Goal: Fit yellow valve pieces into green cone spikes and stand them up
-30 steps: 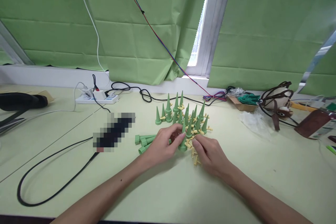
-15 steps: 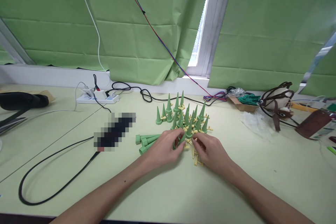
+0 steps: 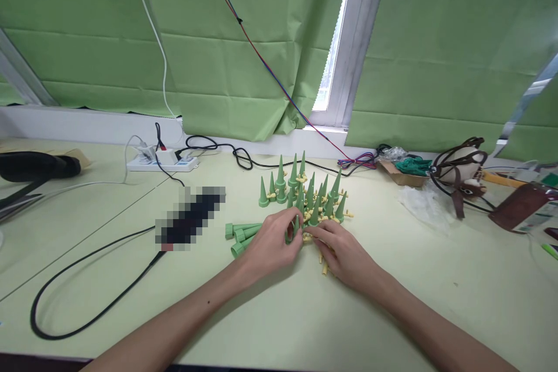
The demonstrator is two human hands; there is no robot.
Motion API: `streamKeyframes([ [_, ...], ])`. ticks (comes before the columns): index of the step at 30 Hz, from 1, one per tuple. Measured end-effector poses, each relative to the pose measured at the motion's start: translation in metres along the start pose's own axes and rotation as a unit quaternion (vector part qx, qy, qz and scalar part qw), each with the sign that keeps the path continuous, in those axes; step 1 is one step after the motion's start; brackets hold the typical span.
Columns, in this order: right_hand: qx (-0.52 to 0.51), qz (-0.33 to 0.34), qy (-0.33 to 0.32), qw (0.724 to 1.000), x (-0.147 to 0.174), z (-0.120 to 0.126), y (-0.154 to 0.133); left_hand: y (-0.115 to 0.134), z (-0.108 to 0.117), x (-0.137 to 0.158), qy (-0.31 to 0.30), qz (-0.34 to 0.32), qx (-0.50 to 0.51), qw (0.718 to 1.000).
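Observation:
My left hand [image 3: 275,238] is closed around a green plastic spike [image 3: 297,225], which points upward between thumb and fingers. Close beside it, my right hand [image 3: 342,247] pinches at a small yellow valve piece [image 3: 307,238], partly hidden by the fingertips. Behind both hands stand several upright green spikes [image 3: 281,171], many with yellow valve pieces on their sides. More long green spikes [image 3: 239,235] lie on the table to the left, partly covered by my left hand. Loose yellow pieces [image 3: 325,268] lie under my right hand.
On the left are a pixelated dark device [image 3: 192,218] with a looped black cable [image 3: 41,290] and a white power strip [image 3: 163,164]. A cardboard box [image 3: 403,176], clear plastic bag [image 3: 425,209] and dark red bottle [image 3: 518,207] stand at the right.
My right hand has moved slightly left, its fingertips now meeting my left hand. The spike in my left hand has shifted left and turned more upright.

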State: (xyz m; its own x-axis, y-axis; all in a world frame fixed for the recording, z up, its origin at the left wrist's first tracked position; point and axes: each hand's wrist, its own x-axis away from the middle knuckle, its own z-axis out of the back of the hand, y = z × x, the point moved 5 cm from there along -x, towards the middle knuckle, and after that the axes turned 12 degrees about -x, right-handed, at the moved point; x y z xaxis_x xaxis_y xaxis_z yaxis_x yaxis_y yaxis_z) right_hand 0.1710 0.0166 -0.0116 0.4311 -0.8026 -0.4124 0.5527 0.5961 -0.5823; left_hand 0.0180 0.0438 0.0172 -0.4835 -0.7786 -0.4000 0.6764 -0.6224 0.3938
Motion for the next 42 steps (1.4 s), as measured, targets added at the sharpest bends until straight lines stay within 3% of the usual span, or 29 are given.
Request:
streamKeyframes([
  [31, -0.026, -0.045, 0.026, 0.998, -0.006, -0.001, 0.007, -0.001, -0.002, 0.001, 0.027, 0.001, -0.008, 1.000],
  [42, -0.034, -0.019, 0.094, 0.995, -0.003, 0.008, 0.005, 0.000, -0.001, 0.001, 0.039, -0.005, -0.005, 0.999],
])
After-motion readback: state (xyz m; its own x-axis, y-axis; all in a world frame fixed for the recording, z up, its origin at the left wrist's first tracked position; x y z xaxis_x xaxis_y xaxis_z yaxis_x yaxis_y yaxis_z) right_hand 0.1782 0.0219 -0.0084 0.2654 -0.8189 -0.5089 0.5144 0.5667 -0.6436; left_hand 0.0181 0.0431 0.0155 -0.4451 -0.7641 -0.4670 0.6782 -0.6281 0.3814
